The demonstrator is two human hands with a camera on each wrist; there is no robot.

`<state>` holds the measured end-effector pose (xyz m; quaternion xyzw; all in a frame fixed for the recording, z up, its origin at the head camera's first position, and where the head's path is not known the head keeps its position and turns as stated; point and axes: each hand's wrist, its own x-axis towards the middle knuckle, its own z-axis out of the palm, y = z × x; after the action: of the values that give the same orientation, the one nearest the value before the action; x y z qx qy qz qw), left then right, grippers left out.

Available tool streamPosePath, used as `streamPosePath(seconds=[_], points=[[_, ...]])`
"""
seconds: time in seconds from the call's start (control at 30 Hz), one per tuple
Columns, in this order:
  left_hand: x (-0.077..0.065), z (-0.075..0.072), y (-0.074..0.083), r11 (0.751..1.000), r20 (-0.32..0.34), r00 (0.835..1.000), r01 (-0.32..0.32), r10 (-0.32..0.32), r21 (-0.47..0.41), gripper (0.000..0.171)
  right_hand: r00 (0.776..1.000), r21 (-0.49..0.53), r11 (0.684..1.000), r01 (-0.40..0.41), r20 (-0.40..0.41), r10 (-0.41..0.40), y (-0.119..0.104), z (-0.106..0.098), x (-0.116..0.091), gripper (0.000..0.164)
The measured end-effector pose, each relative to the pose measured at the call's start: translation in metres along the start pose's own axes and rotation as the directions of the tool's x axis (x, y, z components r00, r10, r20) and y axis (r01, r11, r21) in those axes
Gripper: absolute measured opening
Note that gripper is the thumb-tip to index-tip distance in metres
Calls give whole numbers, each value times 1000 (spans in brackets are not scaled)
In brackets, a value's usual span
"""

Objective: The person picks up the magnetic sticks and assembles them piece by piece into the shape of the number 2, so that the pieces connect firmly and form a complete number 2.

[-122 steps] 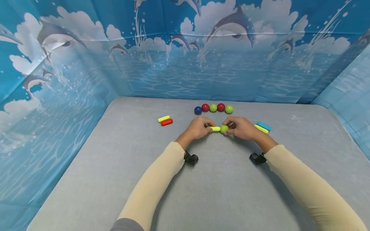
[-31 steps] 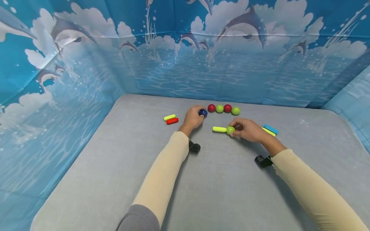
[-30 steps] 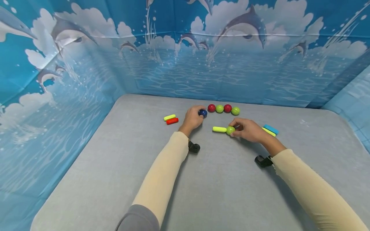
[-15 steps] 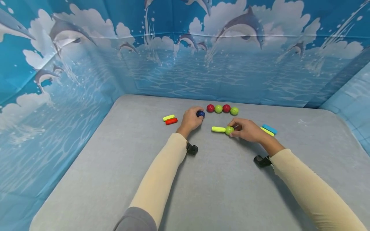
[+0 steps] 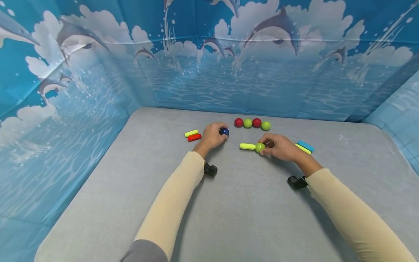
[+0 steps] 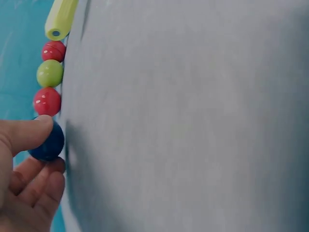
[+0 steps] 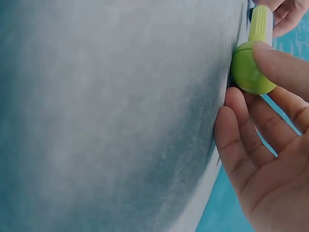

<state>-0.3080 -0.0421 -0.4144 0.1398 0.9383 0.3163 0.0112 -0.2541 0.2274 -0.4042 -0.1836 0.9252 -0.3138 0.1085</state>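
My left hand (image 5: 211,136) pinches a glossy dark blue ball (image 5: 224,132) between thumb and fingers, left of and nearer than the row of balls. In the left wrist view the thumb lies over the top of that blue ball (image 6: 50,144). My right hand (image 5: 279,146) holds a lime green ball (image 5: 260,147) at mid-table. From its left side a short yellow stick (image 5: 247,146) points toward the left hand. Close up in the right wrist view, the thumb presses on the green ball (image 7: 248,70), and the ridged yellow stick (image 7: 261,24) meets it end-on.
Red ball (image 5: 238,122), green and red ones form a row at the back of the grey table (image 5: 248,211). A yellow stick (image 5: 191,133) and red stick (image 5: 194,137) lie at left. Blue stick (image 5: 306,145) and yellow stick (image 5: 303,149) lie behind the right wrist.
The left hand has let go of the yellow stick and taken the blue ball from the row's left end. It has drawn the ball leftward and nearer. The right hand keeps the green ball.
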Motion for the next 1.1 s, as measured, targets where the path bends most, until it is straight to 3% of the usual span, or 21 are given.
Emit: streamPosePath(seconds=[0.3, 0.47, 0.73, 1.1], points=[[-34, -21, -8, 989, 77, 986, -148, 148, -8, 39, 1000, 1, 1000, 10, 6, -10, 2, 0, 2, 24], [-48, -23, -14, 989, 91, 985, -141, 144, -43, 40, 1000, 5, 1000, 10, 4, -10, 3, -1, 2, 23], [-52, -20, -14, 989, 96, 987, -119, 127, -86, 41, 1000, 4, 1000, 9, -4, -9, 5, -2, 0, 23], [-49, -14, -5, 991, 113, 986, -118, 126, -70, 40, 1000, 26, 1000, 5, 15, -5, 2, -4, -1, 23]])
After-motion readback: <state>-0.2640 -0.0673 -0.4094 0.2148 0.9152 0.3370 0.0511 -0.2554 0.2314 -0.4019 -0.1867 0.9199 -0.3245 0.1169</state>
